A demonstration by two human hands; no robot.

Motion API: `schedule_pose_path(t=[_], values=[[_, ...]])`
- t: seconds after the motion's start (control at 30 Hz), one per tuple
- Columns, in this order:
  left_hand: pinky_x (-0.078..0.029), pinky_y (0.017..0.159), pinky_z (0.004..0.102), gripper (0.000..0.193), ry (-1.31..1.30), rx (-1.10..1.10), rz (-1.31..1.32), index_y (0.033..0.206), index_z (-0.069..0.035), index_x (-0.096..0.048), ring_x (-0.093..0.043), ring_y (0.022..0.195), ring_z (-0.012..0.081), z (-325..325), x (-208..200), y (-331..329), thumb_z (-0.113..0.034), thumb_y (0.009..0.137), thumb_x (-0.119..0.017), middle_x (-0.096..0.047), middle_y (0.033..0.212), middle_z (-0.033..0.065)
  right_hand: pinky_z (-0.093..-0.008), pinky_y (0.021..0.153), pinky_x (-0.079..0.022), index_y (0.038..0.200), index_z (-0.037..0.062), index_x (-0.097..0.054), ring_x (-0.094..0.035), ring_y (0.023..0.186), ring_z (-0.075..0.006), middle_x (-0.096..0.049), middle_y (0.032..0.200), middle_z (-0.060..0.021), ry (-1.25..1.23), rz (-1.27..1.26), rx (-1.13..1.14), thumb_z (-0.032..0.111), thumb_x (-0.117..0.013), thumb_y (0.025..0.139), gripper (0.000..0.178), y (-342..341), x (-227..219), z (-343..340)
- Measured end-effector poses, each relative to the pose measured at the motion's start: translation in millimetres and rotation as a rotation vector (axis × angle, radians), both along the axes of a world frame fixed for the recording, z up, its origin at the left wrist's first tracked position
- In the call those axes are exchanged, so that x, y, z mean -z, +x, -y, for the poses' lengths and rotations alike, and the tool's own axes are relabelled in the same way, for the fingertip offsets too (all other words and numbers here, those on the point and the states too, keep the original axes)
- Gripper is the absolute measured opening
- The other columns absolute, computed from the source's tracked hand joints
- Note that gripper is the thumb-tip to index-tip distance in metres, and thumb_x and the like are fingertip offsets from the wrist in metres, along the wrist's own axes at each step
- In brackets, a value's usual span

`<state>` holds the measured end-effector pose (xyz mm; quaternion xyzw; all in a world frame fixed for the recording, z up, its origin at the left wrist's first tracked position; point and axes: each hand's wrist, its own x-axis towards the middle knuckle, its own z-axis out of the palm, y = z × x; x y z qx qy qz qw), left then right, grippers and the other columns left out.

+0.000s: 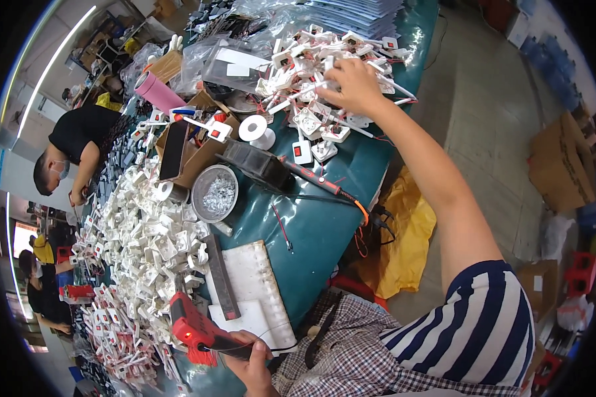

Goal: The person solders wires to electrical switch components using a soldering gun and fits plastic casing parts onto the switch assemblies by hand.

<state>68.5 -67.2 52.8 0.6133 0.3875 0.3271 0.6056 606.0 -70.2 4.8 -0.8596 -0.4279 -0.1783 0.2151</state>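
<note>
My left hand (253, 362) is closed around the handle of a red-and-black soldering gun (195, 324), its small light glowing. A thin wire loops beside that hand. My right hand (356, 86) reaches over a heap of white plastic housings (308, 122) with red switches, wires and white stems. Its thumb and fingers are bent but apart, touching the heap; no firm hold on a part shows. A red-handled soldering iron (311, 177) lies by a black stand (257, 165). One loose red-and-black wire piece (283, 228) rests on the green table (324, 228).
A large pile of white housings (149, 231) covers the left side. Nearby are a metal bowl (215, 193) of small shiny parts, a white spool (257, 131), a cardboard box (202, 155), a pink bottle (157, 91) and a stained white board (258, 278). Two people work beyond.
</note>
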Motion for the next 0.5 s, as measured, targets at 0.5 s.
schedule_pose_path(t=[0.5], values=[[-0.042, 0.047, 0.0242, 0.022, -0.132, -0.012, 0.074, 0.096, -0.003, -0.045, -0.051, 0.052, 0.0134, 5, -3, 2, 0.002, 0.085, -0.063, -0.053, 0.074, 0.0091, -0.0629, 0.104, -0.028, 0.136, 0.0260, -0.061, -0.046, 0.135, -0.0315, -0.046, 0.152, -0.0052, -0.246, -0.091, 0.063, 0.082, -0.050, 0.081, 0.080, 37, -5, -33]])
